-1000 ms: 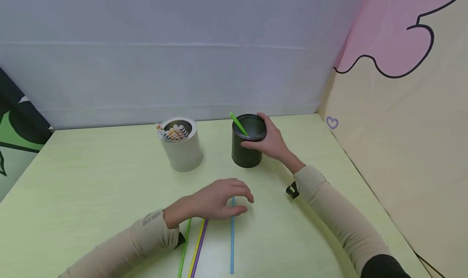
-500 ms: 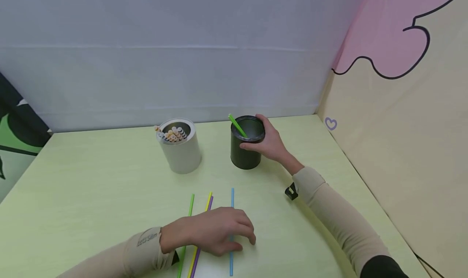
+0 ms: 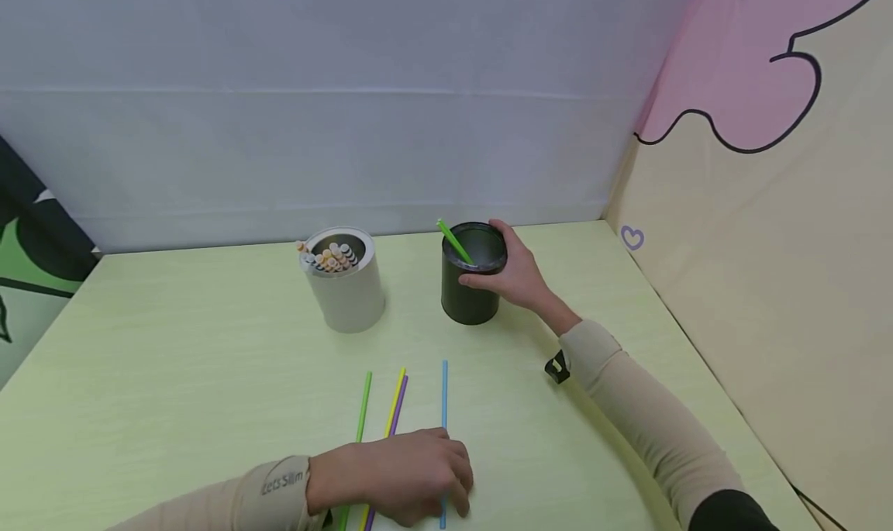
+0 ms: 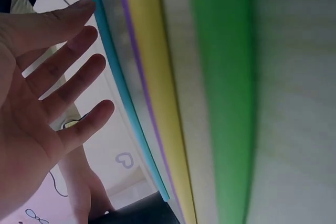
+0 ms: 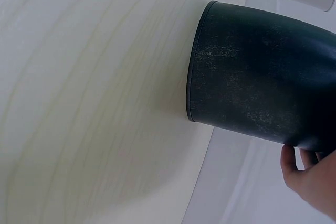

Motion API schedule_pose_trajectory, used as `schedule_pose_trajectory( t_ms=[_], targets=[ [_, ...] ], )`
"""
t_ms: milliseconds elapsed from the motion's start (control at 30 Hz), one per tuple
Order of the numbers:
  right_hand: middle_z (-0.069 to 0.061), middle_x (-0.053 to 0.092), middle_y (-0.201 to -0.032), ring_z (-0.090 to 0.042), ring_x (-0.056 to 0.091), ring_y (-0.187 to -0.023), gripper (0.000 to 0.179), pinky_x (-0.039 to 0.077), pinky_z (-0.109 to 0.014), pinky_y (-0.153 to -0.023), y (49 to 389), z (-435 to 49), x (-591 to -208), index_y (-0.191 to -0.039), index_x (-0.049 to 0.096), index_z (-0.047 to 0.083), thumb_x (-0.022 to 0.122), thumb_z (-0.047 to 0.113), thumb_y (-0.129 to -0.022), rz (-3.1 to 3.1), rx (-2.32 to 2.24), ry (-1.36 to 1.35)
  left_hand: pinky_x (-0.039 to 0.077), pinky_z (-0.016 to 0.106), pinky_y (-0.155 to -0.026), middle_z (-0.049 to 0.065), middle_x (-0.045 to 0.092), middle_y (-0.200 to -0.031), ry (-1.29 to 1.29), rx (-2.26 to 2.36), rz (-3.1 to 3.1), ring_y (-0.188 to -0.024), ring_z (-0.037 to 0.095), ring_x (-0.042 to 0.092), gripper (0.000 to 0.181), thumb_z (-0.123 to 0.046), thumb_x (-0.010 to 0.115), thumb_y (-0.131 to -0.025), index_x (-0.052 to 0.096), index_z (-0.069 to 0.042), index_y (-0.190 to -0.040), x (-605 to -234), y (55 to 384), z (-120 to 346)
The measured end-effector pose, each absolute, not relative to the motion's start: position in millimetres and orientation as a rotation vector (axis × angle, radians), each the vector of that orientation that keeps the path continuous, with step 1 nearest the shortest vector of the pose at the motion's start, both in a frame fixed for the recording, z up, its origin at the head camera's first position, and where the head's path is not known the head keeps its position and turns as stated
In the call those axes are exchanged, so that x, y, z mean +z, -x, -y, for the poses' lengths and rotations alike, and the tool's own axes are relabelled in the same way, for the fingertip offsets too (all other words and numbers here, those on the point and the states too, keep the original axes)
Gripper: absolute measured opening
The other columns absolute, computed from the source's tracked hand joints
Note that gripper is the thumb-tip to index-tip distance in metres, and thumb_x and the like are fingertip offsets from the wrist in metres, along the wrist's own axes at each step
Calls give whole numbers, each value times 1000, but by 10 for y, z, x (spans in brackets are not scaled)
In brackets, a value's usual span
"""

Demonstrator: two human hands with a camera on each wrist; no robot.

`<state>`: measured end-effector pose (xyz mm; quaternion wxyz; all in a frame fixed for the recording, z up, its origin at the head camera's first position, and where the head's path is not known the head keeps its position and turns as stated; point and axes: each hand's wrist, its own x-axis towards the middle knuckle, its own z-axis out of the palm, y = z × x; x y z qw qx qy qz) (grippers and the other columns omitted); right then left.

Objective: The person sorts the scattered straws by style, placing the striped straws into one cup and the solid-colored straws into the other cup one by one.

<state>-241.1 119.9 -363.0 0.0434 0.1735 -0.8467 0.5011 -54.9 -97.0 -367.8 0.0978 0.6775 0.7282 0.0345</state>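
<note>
My left hand (image 3: 401,473) is low over a blue straw (image 3: 444,395), palm down. In the left wrist view its fingers are spread and loosely bent, with the thumb tip right at one end of that straw. Left of it lie a yellow straw (image 3: 394,399) and a purple straw (image 3: 400,407) side by side, then a green straw (image 3: 364,407); the hand and sleeve hide parts of these. My right hand (image 3: 519,274) grips a black cylindrical holder (image 3: 469,298) around its upper right side. A bright green straw (image 3: 455,242) leans inside, sticking out over the rim.
A white cylindrical holder (image 3: 352,302) with several striped paper straws (image 3: 333,258) stands left of the black one on the pale table (image 3: 174,345). Behind rises a pale wall (image 3: 314,143); a beige panel (image 3: 753,267) borders the right side.
My left hand has come down and toward me along the blue straw, uncovering the far ends of the straws. My right hand keeps its grip on the black holder in the same spot.
</note>
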Motion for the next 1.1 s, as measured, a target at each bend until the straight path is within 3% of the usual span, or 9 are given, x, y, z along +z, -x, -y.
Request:
schedule_pose_trajectory(
  t_ms=[300, 733, 1100],
  targets=[
    [-10, 42, -141, -28, 48, -121, 100, 46, -46, -97, 2413, -1202, -3628, -149, 26, 14, 86, 31, -70, 2590, 1532, -532, 35, 13, -77, -22, 61, -89, -2072, 47, -2165, -91, -3, 52, 18, -16, 74, -79, 74, -33, -86, -3730, 527, 956],
    [-10, 42, -140, -28, 48, -121, 100, 46, -46, -97, 2401, -1198, -3639, -149, 26, 13, 86, 31, -70, 2593, 1520, -529, 34, 13, -77, -22, 62, -91, -2055, 23, -2163, -91, -4, 52, 18, -17, 73, -81, 74, -33, -90, -3733, 507, 968],
    [-11, 42, -140, -28, 48, -120, 100, 46, -46, -97, 2413, -1196, -3648, -149, 26, 14, 85, 32, -71, 2591, 1512, -533, 35, 14, -70, -21, 58, -83, -2128, 1, -2274, -80, -2, 50, 21, -17, 75, -77, 71, -35, -86, -3637, 480, 989]
  ],
)
